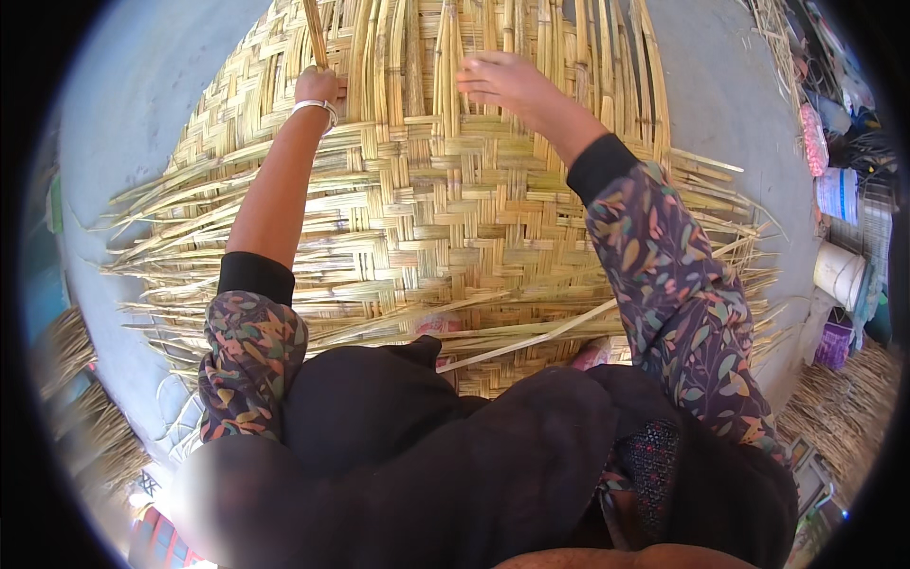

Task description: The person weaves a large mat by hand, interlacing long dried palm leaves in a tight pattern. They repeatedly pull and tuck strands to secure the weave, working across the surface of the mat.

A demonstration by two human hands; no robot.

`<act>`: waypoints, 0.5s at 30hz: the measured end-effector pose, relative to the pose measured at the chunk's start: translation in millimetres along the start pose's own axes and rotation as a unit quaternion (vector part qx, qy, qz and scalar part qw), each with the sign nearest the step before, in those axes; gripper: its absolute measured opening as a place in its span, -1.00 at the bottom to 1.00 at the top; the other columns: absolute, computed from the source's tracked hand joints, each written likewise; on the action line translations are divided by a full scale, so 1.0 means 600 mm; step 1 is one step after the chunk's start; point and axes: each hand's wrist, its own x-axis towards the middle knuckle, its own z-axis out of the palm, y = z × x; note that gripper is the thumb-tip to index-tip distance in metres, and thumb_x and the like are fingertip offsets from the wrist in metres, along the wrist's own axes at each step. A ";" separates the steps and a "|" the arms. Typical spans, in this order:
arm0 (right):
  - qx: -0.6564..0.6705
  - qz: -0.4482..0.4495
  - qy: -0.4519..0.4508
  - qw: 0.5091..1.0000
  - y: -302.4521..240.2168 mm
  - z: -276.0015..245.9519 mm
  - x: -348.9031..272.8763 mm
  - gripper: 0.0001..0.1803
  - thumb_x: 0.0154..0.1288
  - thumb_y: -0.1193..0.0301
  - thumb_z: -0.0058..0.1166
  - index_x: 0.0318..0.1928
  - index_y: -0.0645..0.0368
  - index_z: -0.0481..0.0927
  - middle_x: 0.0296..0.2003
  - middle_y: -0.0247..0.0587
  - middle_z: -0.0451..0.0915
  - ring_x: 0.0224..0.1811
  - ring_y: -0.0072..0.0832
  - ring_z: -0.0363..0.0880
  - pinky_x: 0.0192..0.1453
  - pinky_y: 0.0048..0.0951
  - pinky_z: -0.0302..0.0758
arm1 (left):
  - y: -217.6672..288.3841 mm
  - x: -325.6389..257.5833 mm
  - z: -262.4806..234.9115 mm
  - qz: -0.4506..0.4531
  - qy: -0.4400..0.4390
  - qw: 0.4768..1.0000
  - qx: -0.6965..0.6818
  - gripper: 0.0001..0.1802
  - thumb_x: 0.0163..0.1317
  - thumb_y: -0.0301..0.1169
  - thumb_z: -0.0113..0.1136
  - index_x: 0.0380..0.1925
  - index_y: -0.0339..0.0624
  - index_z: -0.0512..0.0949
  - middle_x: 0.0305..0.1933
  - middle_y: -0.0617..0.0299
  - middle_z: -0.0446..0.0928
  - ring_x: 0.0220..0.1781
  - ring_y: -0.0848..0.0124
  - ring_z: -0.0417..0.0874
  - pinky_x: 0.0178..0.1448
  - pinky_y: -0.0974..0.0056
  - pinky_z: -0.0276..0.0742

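A large woven mat of yellow split cane [498, 204] spreads under and ahead of me, its loose strip ends sticking out at both sides. At the upper left, my left hand [320, 87], with a pale bangle at the wrist, is closed around a bundle of brownish cane strips [315, 33] that points away from me. My right hand [507, 83] hovers over the lengthwise strips [445, 71] at the upper middle, fingers stretched out and slightly blurred. It seems to hold nothing. A loose pale strip [531, 335] lies slantwise near my feet.
Grey floor [114, 275] borders the mat on both sides. To the right stand a white bucket [839, 272], a purple container [834, 341] and a blue-and-white container [837, 194]. Bundles of straw-like stalks [844, 403] lie at the lower right, with more at the lower left.
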 end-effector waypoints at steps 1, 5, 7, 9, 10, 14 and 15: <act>-0.031 0.000 -0.002 1.000 -0.009 0.013 0.019 -0.49 0.40 0.23 -0.12 0.20 0.37 0.30 0.09 0.05 0.43 0.13 -0.27 0.46 0.21 -0.35 0.44 | 0.011 -0.015 0.006 0.000 0.000 1.000 -0.014 -0.76 0.28 -0.46 -0.10 -0.10 -0.31 0.41 -0.34 0.06 0.60 -0.49 0.35 0.61 -0.59 0.31 0.46; -0.224 -0.029 0.009 0.974 -0.039 0.070 0.080 -0.50 0.40 0.28 -0.13 0.23 0.33 0.27 0.15 0.11 0.39 0.18 -0.22 0.41 0.28 -0.28 0.36 | 0.012 -0.014 -0.013 -0.057 -0.032 0.996 -0.060 -0.78 0.30 -0.42 -0.06 -0.13 -0.30 0.46 -0.36 0.15 0.59 -0.44 0.39 0.61 -0.52 0.30 0.48; -0.266 -0.058 0.035 0.962 -0.034 0.078 0.111 -0.46 0.37 0.31 -0.09 0.25 0.35 0.23 0.18 0.17 0.34 0.21 -0.20 0.38 0.31 -0.26 0.31 | 0.013 -0.007 -0.025 -0.057 -0.064 0.993 -0.082 -0.78 0.30 -0.41 -0.04 -0.15 -0.30 0.48 -0.37 0.16 0.59 -0.42 0.41 0.61 -0.45 0.32 0.51; -0.304 -0.065 0.065 0.948 -0.014 0.074 0.153 -0.40 0.33 0.30 -0.03 0.28 0.37 0.18 0.19 0.21 0.32 0.21 -0.19 0.37 0.29 -0.28 0.32 | 0.011 0.007 -0.023 -0.056 -0.090 0.990 -0.096 -0.77 0.31 -0.38 -0.02 -0.14 -0.29 0.49 -0.34 0.17 0.59 -0.39 0.40 0.62 -0.38 0.33 0.56; -0.321 -0.055 0.079 0.942 0.000 0.073 0.179 -0.35 0.31 0.28 0.01 0.29 0.38 0.16 0.18 0.22 0.32 0.20 -0.20 0.38 0.26 -0.30 0.36 | 0.009 0.009 -0.016 -0.058 -0.081 0.985 -0.141 -0.77 0.31 -0.37 -0.01 -0.14 -0.29 0.49 -0.32 0.17 0.59 -0.37 0.39 0.62 -0.36 0.31 0.57; -0.297 0.082 0.020 0.951 -0.046 0.089 0.172 -0.17 0.21 0.22 0.17 0.32 0.41 0.07 0.13 0.17 0.36 0.11 -0.28 0.44 0.08 -0.35 0.50 | -0.009 0.004 -0.022 -0.060 -0.060 0.951 -0.296 -0.73 0.33 -0.27 0.00 -0.13 -0.23 0.50 -0.24 0.13 0.60 -0.29 0.28 0.65 -0.27 0.24 0.61; -0.213 0.059 0.053 0.974 -0.032 0.084 0.176 -0.17 0.19 0.23 0.19 0.31 0.42 0.09 0.09 0.12 0.39 0.06 -0.31 0.45 0.03 -0.36 0.52 | 0.004 -0.007 -0.014 -0.056 -0.065 0.945 -0.315 -0.72 0.33 -0.25 0.00 -0.13 -0.22 0.50 -0.22 0.12 0.60 -0.29 0.27 0.65 -0.27 0.24 0.61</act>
